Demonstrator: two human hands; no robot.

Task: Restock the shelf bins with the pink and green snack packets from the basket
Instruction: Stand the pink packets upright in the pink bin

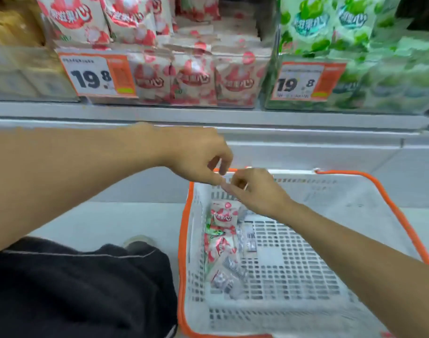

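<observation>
- Both hands, left hand [199, 157] and right hand [255, 191], meet with fingers curled above the basket [391, 206] far rim.
- Pink packets [223, 215] lie inside the basket, along its left wall.

— What sits on the shelf [208, 111] above the hands [223, 181]?
— Clear bins. The pink packet bin [184, 79] is straight above them, the green packet bin [355, 81] above and to their right. Each has a 19.8 price tag [96, 75].
— And on the floor [98, 220]?
— The white basket [330, 191] with an orange rim, under the hands, a few packets [223, 215] along its left wall.
</observation>
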